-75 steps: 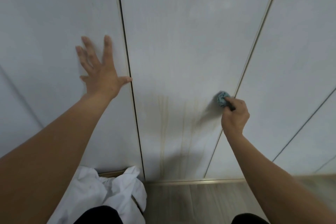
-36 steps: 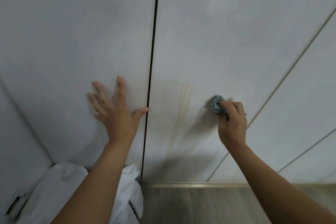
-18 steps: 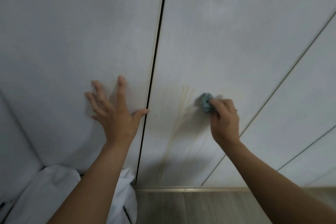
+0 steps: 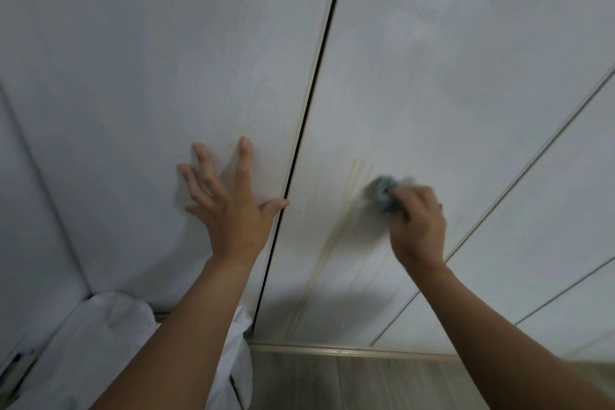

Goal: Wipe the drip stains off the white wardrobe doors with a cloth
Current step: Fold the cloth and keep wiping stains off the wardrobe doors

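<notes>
Yellowish drip stains (image 4: 336, 236) run down the middle white wardrobe door (image 4: 432, 83). My right hand (image 4: 417, 226) grips a small bunched blue-grey cloth (image 4: 382, 192) and presses it on the door just right of the top of the streaks; the cloth is blurred by motion. Fingers spread, my left hand (image 4: 229, 206) lies flat against the left door (image 4: 149, 76), its thumb at the dark gap (image 4: 316, 83) between the two doors.
A crumpled white fabric (image 4: 109, 336) lies at the foot of the left door. A metal bottom rail (image 4: 349, 350) runs under the doors, with wood-look floor (image 4: 332, 383) below. More door panels (image 4: 549, 226) slant off to the right.
My right hand has carried the cloth leftwards across the middle door, closer to the streaks. The view has shifted slightly. My left hand stays pressed on the left door.
</notes>
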The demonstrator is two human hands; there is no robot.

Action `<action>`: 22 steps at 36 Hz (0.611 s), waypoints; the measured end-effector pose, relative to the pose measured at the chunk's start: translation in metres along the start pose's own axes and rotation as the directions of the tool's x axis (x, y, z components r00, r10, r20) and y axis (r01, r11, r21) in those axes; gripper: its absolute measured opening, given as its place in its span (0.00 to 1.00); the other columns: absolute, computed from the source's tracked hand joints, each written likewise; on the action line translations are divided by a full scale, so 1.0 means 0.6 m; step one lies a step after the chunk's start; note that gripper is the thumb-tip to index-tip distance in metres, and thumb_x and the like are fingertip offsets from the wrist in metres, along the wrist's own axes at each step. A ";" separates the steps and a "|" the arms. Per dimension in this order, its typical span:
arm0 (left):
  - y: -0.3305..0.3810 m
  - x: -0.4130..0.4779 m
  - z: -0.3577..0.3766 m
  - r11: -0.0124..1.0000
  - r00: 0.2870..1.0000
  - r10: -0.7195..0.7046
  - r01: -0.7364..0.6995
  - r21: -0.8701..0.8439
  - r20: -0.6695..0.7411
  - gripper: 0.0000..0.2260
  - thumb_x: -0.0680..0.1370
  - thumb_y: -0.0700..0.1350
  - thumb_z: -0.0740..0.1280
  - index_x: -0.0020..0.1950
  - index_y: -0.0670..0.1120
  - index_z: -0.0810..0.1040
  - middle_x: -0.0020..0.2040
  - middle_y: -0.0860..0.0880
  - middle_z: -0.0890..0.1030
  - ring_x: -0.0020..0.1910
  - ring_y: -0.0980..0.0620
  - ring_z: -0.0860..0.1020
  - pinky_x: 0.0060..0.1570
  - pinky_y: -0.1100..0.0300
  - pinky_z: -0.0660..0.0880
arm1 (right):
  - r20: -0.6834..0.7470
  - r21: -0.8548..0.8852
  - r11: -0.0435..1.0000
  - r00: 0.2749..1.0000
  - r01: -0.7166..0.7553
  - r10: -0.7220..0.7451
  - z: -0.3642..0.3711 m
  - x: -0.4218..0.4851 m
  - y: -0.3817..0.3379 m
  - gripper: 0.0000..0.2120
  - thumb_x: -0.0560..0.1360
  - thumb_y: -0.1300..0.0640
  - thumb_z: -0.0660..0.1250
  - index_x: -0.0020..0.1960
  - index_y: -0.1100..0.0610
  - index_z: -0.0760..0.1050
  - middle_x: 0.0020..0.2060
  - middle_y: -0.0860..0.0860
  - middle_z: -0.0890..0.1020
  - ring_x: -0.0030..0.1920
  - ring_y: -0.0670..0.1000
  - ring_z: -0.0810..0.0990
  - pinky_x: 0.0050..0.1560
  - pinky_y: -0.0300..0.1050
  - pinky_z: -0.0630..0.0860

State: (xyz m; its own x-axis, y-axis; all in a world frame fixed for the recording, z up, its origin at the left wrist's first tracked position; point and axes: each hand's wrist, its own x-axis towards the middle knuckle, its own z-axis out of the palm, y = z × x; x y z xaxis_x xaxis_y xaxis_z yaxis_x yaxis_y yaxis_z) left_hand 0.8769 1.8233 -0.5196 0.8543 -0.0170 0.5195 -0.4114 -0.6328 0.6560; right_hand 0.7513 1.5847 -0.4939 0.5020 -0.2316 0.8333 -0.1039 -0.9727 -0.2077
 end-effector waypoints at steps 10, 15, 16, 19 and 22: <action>-0.002 0.000 0.000 1.000 1.000 -0.012 0.012 -0.002 0.021 0.55 0.66 0.62 0.80 0.81 0.66 0.45 0.83 0.46 0.37 0.80 0.30 0.39 0.62 0.15 0.57 | -0.073 -0.067 0.985 0.984 0.157 -0.162 0.042 -0.003 -0.035 0.11 0.73 0.71 0.66 0.52 0.64 0.83 0.45 0.60 0.79 0.46 0.60 0.76 0.45 0.45 0.71; -0.002 -0.001 -0.001 1.000 0.999 -0.015 0.015 -0.002 0.032 0.56 0.66 0.62 0.80 0.81 0.66 0.45 0.83 0.45 0.37 0.80 0.30 0.39 0.62 0.15 0.57 | 0.059 -0.038 0.984 0.983 0.176 -0.174 0.030 -0.013 -0.025 0.10 0.74 0.65 0.66 0.52 0.62 0.84 0.46 0.58 0.80 0.47 0.59 0.77 0.41 0.50 0.76; -0.002 -0.001 -0.001 1.000 0.999 -0.015 0.015 -0.004 0.030 0.56 0.66 0.62 0.80 0.81 0.66 0.44 0.83 0.46 0.36 0.80 0.30 0.39 0.61 0.14 0.57 | -0.029 0.012 0.998 0.997 0.065 -0.065 0.023 0.003 -0.034 0.12 0.73 0.66 0.64 0.52 0.63 0.84 0.46 0.60 0.80 0.48 0.57 0.76 0.46 0.47 0.74; -0.003 -0.002 -0.001 1.000 1.000 -0.018 0.017 0.016 0.021 0.56 0.65 0.62 0.80 0.82 0.66 0.45 0.83 0.45 0.37 0.80 0.30 0.40 0.60 0.14 0.59 | -0.256 0.196 0.958 0.933 -0.207 0.254 0.003 0.065 -0.068 0.18 0.70 0.73 0.63 0.56 0.64 0.82 0.48 0.59 0.77 0.47 0.45 0.72 0.50 0.28 0.67; -0.005 -0.002 0.001 1.000 1.000 -0.011 0.011 0.015 0.014 0.56 0.65 0.62 0.81 0.82 0.65 0.46 0.82 0.45 0.37 0.80 0.30 0.40 0.60 0.14 0.59 | -0.320 0.239 0.951 0.908 -0.199 0.270 0.011 0.087 -0.093 0.19 0.70 0.73 0.62 0.57 0.63 0.81 0.49 0.58 0.76 0.48 0.45 0.73 0.52 0.31 0.70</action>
State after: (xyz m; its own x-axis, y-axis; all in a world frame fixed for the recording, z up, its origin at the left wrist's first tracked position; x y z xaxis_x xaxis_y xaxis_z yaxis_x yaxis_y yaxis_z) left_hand 0.8773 1.8248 -0.5222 0.8631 -0.0209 0.5046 -0.3974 -0.6448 0.6529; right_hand 0.7890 1.6271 -0.4421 0.1531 -0.4789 0.8644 0.0063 -0.8742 -0.4854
